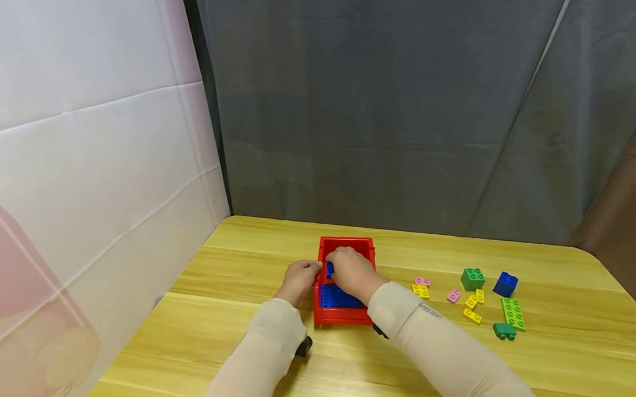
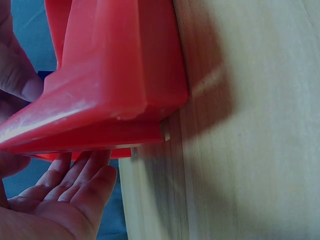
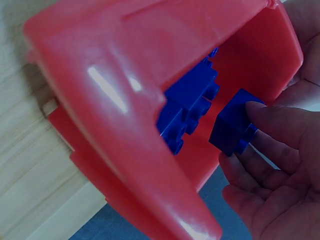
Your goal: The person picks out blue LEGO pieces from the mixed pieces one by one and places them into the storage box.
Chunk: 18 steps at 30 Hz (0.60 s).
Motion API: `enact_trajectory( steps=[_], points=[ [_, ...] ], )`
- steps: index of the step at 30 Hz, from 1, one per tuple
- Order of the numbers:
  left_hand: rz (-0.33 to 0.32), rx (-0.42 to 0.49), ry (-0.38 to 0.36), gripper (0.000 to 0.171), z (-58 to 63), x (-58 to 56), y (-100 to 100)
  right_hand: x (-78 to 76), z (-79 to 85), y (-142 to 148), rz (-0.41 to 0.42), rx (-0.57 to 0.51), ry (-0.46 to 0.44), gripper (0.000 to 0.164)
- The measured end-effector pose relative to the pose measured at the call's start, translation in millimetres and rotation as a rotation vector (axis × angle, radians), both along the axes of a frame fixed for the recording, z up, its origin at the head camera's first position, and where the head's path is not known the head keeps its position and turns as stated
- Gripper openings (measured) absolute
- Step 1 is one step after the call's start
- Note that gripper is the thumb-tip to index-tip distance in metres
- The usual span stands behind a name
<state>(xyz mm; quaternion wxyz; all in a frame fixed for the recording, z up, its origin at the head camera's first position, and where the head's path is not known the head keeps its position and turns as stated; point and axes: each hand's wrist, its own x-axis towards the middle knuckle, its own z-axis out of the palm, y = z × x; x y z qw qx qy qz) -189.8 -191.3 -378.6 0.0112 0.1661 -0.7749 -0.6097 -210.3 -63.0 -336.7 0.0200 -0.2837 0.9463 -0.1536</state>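
Observation:
A red plastic bin [image 1: 345, 323] stands on the wooden table with several blue bricks [image 3: 187, 100] inside, studs showing. My right hand [image 1: 353, 274] reaches down into it. Between thumb and fingers that hand pinches a small blue brick [image 3: 232, 122], held a little apart from the others. At the bin's left side, my left hand [image 1: 299, 279] holds the wall near the rim. Seen from the left wrist, its fingers [image 2: 90, 185] lie along the outside of the red wall, with the thumb at the edge.
Right of the bin lie loose bricks: a green block [image 1: 472, 279], a blue block [image 1: 505, 284], a light green plate [image 1: 513, 314], a dark green brick [image 1: 504, 331], yellow pieces [image 1: 472, 316] and pink ones [image 1: 453, 296]. A grey curtain [image 1: 373, 113] hangs behind the table.

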Motion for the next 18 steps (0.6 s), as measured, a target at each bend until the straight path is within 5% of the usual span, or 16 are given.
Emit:
enact_trajectory(
  steps=[18],
  points=[
    [-0.006,0.0,0.014,0.034,-1.1,0.3,-1.2,-7.6,-4.4,-11.8,-0.023,0.038,-0.014,0.031]
  ],
)
